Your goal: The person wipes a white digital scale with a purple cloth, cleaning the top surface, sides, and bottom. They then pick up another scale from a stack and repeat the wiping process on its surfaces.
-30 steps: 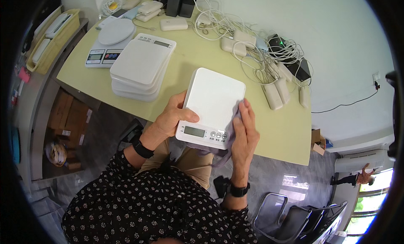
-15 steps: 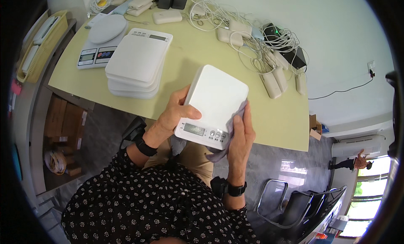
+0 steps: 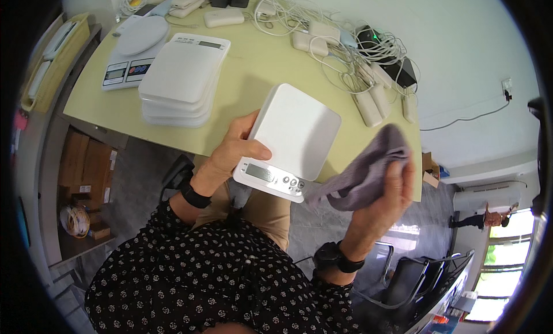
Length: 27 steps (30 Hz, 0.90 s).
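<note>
My left hand (image 3: 239,148) grips the left side of a white digital scale (image 3: 296,135), its thumb lying on the flat top. The scale is tilted above the table's near edge, with its small display and round buttons toward me. To the right, clear of the scale, my right hand (image 3: 394,187) is closed on a grey-purple cloth (image 3: 368,173), which is a little blurred and hangs toward the scale's lower corner. Left of the scale, a stack of similar white scales (image 3: 184,72) stands on the pale yellow-green table (image 3: 247,63).
Beside the stack is a kitchen scale with a round plate (image 3: 141,37). Tangled white cables (image 3: 288,14) and power banks (image 3: 368,106) crowd the table's back right. A yellow basket (image 3: 55,63) stands at the left. Chairs (image 3: 403,282) and a distant person (image 3: 489,219) are at the right.
My right hand has left the scale's right edge and moved right with the cloth. My left hand still holds the scale, which has shifted slightly left.
</note>
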{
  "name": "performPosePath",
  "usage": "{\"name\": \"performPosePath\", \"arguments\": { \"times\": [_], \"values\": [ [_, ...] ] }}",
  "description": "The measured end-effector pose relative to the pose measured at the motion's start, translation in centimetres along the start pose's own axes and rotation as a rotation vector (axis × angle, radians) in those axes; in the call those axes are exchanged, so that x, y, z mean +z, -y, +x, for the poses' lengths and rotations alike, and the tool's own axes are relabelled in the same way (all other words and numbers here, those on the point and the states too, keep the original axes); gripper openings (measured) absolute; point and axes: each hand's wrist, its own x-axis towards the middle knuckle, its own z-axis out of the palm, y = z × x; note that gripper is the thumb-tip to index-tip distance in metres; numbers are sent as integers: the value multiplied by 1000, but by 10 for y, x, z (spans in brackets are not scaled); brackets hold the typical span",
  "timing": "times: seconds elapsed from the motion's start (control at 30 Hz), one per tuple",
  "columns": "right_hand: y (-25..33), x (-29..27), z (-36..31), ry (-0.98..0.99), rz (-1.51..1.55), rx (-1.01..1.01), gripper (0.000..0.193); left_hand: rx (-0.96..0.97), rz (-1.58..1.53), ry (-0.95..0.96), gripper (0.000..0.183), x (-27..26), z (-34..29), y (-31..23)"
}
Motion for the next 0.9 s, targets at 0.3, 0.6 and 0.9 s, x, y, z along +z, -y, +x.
{"name": "performPosePath", "arguments": {
  "times": [0.3,0.6,0.9],
  "values": [
    [-51,39,38,300,-567,-108,50,-32,19,25,85,-1,2,4],
    [-77,49,5,681,-855,-513,48,-84,47,33,88,-6,0,5],
    [-71,63,-14,860,-843,-692,48,75,43,61,86,3,2,3]
  ]
}}
